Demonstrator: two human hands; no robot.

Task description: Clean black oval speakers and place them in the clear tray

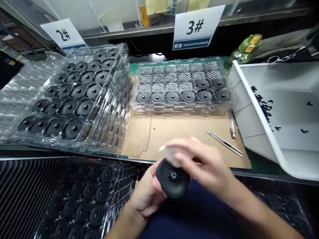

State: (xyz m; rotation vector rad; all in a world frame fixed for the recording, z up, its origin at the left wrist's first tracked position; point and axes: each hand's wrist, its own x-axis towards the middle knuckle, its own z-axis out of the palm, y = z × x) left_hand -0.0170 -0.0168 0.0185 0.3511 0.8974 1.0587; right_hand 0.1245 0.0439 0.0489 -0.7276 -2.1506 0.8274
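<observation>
Speaker (173, 177) is cupped by the partly closed left hand (147, 194) just in front of the cardboard sheet (184, 136); right hand (205, 162) is blurred, hold unclear. Tray (179, 109) has front row filled, back pockets mostly empty.

Bare left hand (147, 196), bare right hand (201, 162), bare forearms (259, 212), dark navy garment (189, 212)

Seen from beside the bench, skin runs uncovered from the fingertips along both forearms, with no sleeve in sight on either arm as far as the view reaches. The right hand's fingers are smeared by motion blur. The garment looks plain and matt, with no visible marking, though its cut is lost at the lower edge of the view.
</observation>
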